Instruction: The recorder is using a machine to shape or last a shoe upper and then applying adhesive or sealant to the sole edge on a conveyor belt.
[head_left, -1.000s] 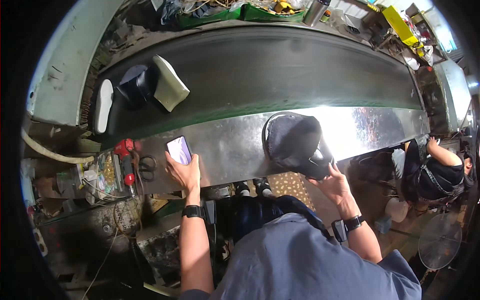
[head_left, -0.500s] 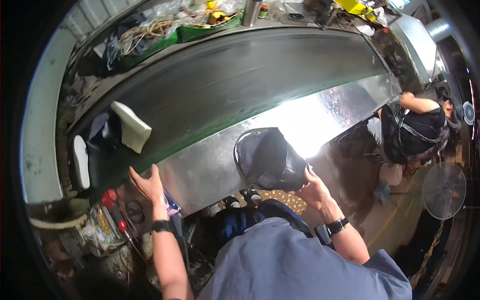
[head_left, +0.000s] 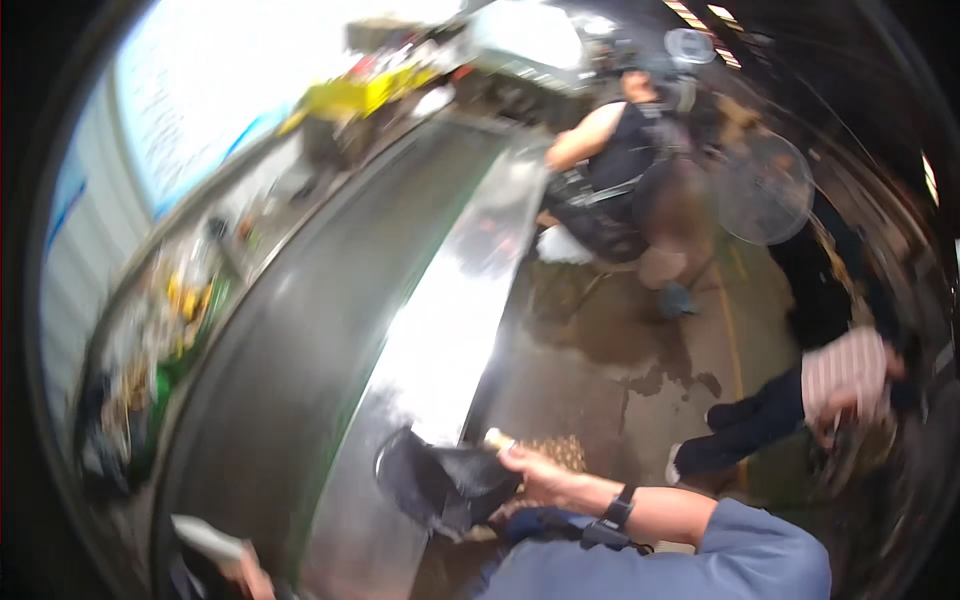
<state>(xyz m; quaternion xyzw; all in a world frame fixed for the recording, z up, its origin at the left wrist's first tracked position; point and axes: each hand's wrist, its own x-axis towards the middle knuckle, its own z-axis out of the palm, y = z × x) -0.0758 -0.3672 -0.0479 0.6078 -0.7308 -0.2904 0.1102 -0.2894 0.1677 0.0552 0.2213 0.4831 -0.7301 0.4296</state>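
In my right hand (head_left: 545,477) is a black, boot-like piece (head_left: 450,490) with a wide open mouth, held by its right side over the near metal edge of the belt. A small pale yellowish bit (head_left: 497,438) shows at my fingertips; I cannot make out what it is. My left hand (head_left: 250,575) shows only partly at the lower left, smeared by motion. It is right by a white piece (head_left: 205,540), and whether its fingers grip it is hidden by the blur. Something dark lies beside that white piece.
The long dark belt (head_left: 290,290) runs away from me beside a shiny metal ledge (head_left: 440,320). A cluttered shelf (head_left: 170,340) lines its left. Beyond the ledge a person (head_left: 610,170) sits near a round fan (head_left: 765,190). Another person (head_left: 845,380) is at the right.
My view has swung to the right. My left hand has gone from open above the ledge to beside the white piece. The black boot-like piece stays in my right hand, now turned.
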